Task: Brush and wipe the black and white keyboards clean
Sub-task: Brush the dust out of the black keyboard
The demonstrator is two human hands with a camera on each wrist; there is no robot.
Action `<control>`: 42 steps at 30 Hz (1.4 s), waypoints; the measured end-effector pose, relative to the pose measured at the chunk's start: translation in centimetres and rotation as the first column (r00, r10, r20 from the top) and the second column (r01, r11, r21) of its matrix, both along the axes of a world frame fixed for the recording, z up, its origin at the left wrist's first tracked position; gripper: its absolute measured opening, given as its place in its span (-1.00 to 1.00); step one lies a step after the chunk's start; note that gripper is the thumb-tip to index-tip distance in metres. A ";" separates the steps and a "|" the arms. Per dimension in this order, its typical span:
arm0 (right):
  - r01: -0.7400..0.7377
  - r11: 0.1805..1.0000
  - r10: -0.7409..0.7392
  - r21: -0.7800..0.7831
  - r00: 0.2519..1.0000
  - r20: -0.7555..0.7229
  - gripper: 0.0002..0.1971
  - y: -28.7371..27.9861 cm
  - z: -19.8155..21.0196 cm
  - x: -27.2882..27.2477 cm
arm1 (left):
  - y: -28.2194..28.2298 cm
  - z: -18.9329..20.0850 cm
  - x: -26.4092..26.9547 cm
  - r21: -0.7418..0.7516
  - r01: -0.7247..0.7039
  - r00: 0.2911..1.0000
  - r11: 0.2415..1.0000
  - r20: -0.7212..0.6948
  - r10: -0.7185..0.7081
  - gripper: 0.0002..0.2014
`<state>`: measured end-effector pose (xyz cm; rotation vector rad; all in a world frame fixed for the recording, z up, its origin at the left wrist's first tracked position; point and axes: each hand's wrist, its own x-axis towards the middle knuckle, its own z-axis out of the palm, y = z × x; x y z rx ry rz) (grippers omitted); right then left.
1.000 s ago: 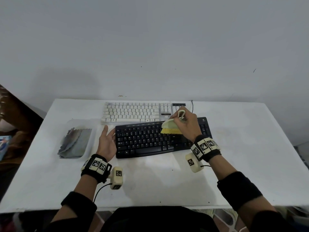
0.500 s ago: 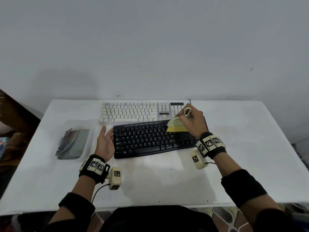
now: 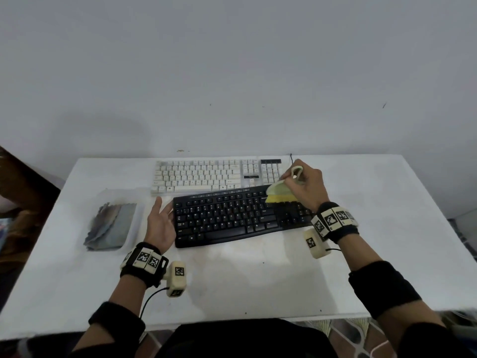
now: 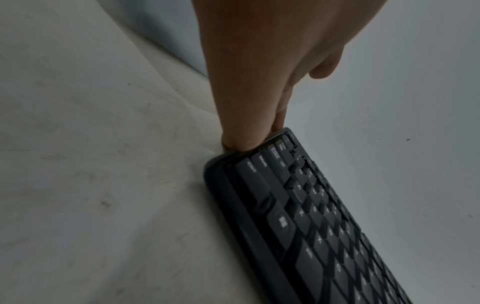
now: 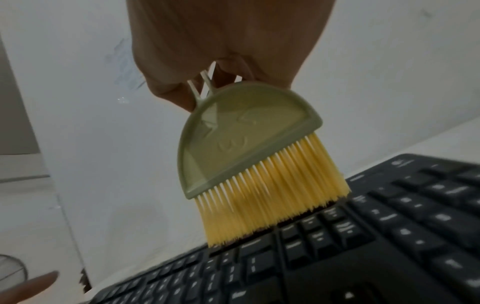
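At the far left of the white worktop [image 3: 258, 280], a clear plastic tray [image 3: 136, 223] holds folded grey cloths [image 3: 111, 226], near the left edge. Just right of it the left hand [image 3: 161, 223] lies flat with straight fingers [image 4: 241, 131], its fingertips pressed against the left end of the black keyboard [image 3: 232, 218]; the wrist view shows them touching the keyboard's short side where it meets the worktop. The forearm runs back toward the near edge, with a marker band and a small camera at the wrist. The black keyboard sits slightly askew, its right end farther back than its left, and its rear edge lies just beside the front edge of the white keyboard [image 3: 206, 175], which rests parallel to the wall near the back edge of the worktop. Toward the right end of the black keyboard, the right hand [image 3: 307, 187] is curled round the looped handle of a small pale green brush [image 3: 280, 192], wrist raised, head tilted down; its yellow bristles [image 5: 272, 197] touch the upper key rows. Bare worktop spreads wide to the right of that hand and in front of both keyboards, up to the near edge.
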<state>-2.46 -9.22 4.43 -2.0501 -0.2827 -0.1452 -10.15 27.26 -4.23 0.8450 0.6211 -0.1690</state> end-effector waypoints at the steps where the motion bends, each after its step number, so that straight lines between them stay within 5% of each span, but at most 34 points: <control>1: 0.004 1.000 -0.004 0.023 1.000 -0.005 -0.96 0.6 0.1 0.0 | 0.0 -0.1 0.0 0.000 0.001 1.000 1.000 0.001 -0.001 -0.37; 7: -0.127 0.990 0.124 -0.059 0.991 -0.058 -0.91 2.6 -1.7 -1.0 | 0.1 -0.1 0.0 0.009 0.009 1.000 1.000 -0.001 -0.009 -0.35; 14: 0.031 0.997 -0.033 -0.064 0.999 -0.039 -0.86 -2.1 -1.3 -0.7 | 0.0 0.1 -0.1 0.013 0.009 1.000 1.000 0.002 -0.009 -0.37; 19: 0.142 0.985 -0.149 0.098 0.987 0.062 -0.81 -2.4 -0.9 -1.9 | -0.2 0.3 -0.2 -0.002 0.006 1.000 1.000 0.022 -0.006 -0.42; 24: -0.022 0.979 0.049 -0.202 0.990 0.129 -0.82 -2.5 -4.4 -4.9 | -0.1 0.1 -0.1 -0.005 0.009 1.000 1.000 0.019 -0.009 -0.42; 31: 0.078 0.962 -0.045 -0.262 0.990 0.133 -0.91 -4.5 -4.6 -7.0 | -0.2 0.1 -0.2 0.000 0.015 1.000 1.000 0.018 -0.015 -0.44; 36: 0.111 0.993 -0.108 -0.049 0.992 0.061 -0.81 -4.0 -5.0 -7.9 | 0.0 0.1 -0.3 0.009 0.022 1.000 1.000 0.017 -0.022 -0.45; 42: 0.039 0.992 -0.018 -0.118 0.984 0.179 -0.85 -3.3 -5.8 -8.3 | -0.1 0.1 -0.3 0.016 0.038 0.999 0.999 0.020 -0.039 -0.41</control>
